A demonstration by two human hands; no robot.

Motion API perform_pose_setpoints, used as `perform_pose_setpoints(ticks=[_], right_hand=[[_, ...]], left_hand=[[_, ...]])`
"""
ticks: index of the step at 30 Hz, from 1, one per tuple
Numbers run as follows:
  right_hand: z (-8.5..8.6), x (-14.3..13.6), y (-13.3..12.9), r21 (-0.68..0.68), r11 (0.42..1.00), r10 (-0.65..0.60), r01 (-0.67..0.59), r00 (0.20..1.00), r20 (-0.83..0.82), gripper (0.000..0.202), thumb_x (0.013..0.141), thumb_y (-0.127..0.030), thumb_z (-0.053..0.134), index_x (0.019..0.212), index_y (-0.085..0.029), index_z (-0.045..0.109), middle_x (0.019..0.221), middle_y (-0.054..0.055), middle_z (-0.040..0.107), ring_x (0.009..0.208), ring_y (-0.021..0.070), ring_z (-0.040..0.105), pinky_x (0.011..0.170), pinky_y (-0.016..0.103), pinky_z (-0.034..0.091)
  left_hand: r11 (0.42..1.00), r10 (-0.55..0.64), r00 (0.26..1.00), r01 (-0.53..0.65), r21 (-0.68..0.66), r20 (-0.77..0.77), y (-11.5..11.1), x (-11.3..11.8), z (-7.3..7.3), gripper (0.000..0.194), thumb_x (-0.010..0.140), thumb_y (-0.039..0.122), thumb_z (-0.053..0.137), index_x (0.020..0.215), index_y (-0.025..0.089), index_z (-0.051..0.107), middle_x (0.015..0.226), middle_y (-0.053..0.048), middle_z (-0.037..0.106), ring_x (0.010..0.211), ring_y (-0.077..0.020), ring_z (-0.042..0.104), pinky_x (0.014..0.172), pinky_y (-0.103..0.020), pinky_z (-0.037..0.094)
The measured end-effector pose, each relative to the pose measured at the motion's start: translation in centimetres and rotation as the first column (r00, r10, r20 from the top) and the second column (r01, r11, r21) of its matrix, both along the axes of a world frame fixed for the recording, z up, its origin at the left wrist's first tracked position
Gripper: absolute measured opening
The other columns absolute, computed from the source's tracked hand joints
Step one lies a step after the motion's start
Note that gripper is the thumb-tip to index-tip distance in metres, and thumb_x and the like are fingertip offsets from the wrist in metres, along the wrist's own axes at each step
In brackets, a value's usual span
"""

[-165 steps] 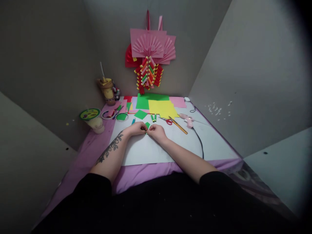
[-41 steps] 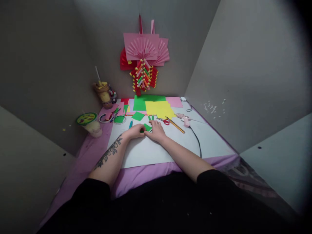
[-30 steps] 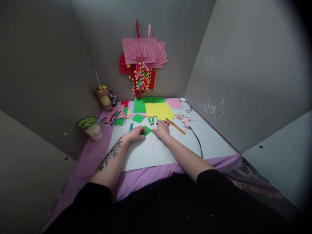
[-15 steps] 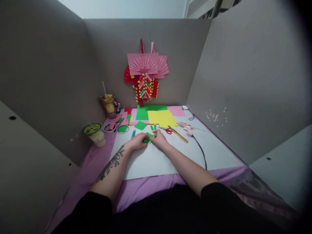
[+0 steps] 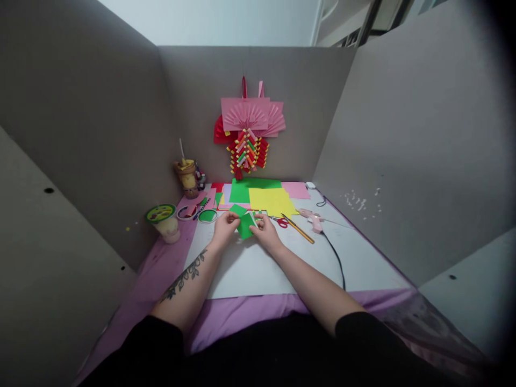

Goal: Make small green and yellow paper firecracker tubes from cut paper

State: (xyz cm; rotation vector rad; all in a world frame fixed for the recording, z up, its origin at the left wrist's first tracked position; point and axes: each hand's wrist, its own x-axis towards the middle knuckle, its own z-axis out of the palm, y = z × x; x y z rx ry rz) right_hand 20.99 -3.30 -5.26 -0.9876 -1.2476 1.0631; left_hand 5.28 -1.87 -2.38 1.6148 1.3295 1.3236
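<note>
Between my two hands, a small piece of green paper (image 5: pixel 246 228) is held up off the white work surface. Fingers of my left hand (image 5: pixel 226 226) pinch its left edge. My right hand (image 5: pixel 265 230) grips the right side, where a pale edge of the paper shows. Just behind it lies another green paper square (image 5: pixel 237 208), partly covered. Red-handled scissors (image 5: pixel 282 222) and a yellow pencil (image 5: pixel 298 229) rest to the right of my right hand.
A pink glue gun (image 5: pixel 316 221) with a black cord lies at the right. Yellow sheets (image 5: pixel 272 201) and a green sheet (image 5: pixel 239 191) are at the back. Tape rolls (image 5: pixel 207 216) and a lidded cup (image 5: pixel 166 226) stand left. Pink paper fans (image 5: pixel 245 114) hang on the back panel.
The green paper has been raised from the table and tilted, showing more of its face. My hands have moved slightly up and apart. The whole view has shifted a little.
</note>
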Motion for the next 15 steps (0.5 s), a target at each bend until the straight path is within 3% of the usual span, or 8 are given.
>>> perform_pose_setpoints(ticks=[2,4,6,8,10,12,15], right_hand=[[0.0,0.5,0.4,-0.06,0.997,-0.061,0.058,0.997,-0.047,0.041,0.063,-0.033,0.065,0.099,-0.022,0.047,0.065,-0.007,0.055,0.054,0.0119,0.053,0.054,0.024,0.042],[0.0,1.4,0.7,-0.108,0.981,-0.172,0.163,0.982,-0.082,0.038,0.063,-0.035,0.064,0.095,-0.021,0.047,0.064,-0.007,0.054,0.051,0.0113,0.05,0.05,0.023,0.04],[0.1,2.3,1.0,-0.109,0.975,-0.197,0.192,0.98,-0.035,0.038,0.064,-0.036,0.063,0.095,-0.021,0.048,0.063,-0.007,0.053,0.051,0.0115,0.05,0.05,0.023,0.04],[0.0,3.0,1.0,-0.067,0.987,-0.135,0.144,0.983,0.121,0.033,0.064,-0.036,0.062,0.092,-0.021,0.052,0.06,-0.008,0.048,0.052,0.0121,0.049,0.053,0.024,0.04],[0.0,3.2,0.9,-0.015,0.996,-0.082,0.092,0.945,0.316,0.028,0.064,-0.033,0.063,0.089,-0.02,0.057,0.057,-0.008,0.044,0.055,0.0127,0.048,0.056,0.024,0.041],[0.0,3.0,0.8,0.032,0.997,-0.08,0.073,0.874,0.479,0.027,0.065,-0.029,0.064,0.09,-0.02,0.06,0.058,-0.008,0.045,0.06,0.0135,0.049,0.061,0.025,0.041],[-0.1,2.7,0.7,0.07,0.995,-0.099,0.07,0.748,0.657,0.031,0.069,-0.023,0.063,0.1,-0.021,0.061,0.067,-0.005,0.054,0.067,0.0147,0.053,0.067,0.026,0.042]], left_hand=[[0.997,-0.033,0.997,0.038,-0.069,0.067,0.3,-0.4,0.3,0.02,0.067,0.023,0.062,0.085,0.017,0.059,0.069,0.0,0.064,0.061,-0.0147,0.062,0.056,-0.023,0.047],[0.994,-0.052,0.998,0.055,-0.097,0.036,0.8,-1.7,0.8,0.026,0.069,0.027,0.062,0.093,0.017,0.059,0.069,-0.001,0.065,0.059,-0.0159,0.063,0.053,-0.024,0.046],[0.995,0.104,0.992,-0.104,0.0,-0.073,1.4,-3.7,1.3,0.023,0.073,0.026,0.057,0.094,0.017,0.061,0.076,-0.004,0.067,0.065,-0.017,0.064,0.06,-0.026,0.049],[0.973,0.228,0.918,-0.208,0.097,-0.325,2.1,-6.0,1.5,0.021,0.072,0.021,0.056,0.09,0.018,0.065,0.082,-0.006,0.069,0.077,-0.0206,0.065,0.071,-0.03,0.05],[0.989,0.142,0.822,-0.139,0.047,-0.551,2.5,-8.0,1.5,0.017,0.068,0.015,0.057,0.082,0.018,0.068,0.084,-0.009,0.071,0.082,-0.0242,0.065,0.078,-0.033,0.049],[0.993,0.099,0.75,-0.122,0.011,-0.653,2.7,-9.4,1.2,0.018,0.068,0.013,0.057,0.081,0.017,0.07,0.087,-0.011,0.071,0.084,-0.0263,0.064,0.08,-0.035,0.048],[0.98,0.152,0.686,-0.197,0.021,-0.712,2.9,-10.3,0.9,0.023,0.071,0.012,0.056,0.088,0.017,0.071,0.093,-0.014,0.071,0.086,-0.0272,0.064,0.082,-0.037,0.047]])
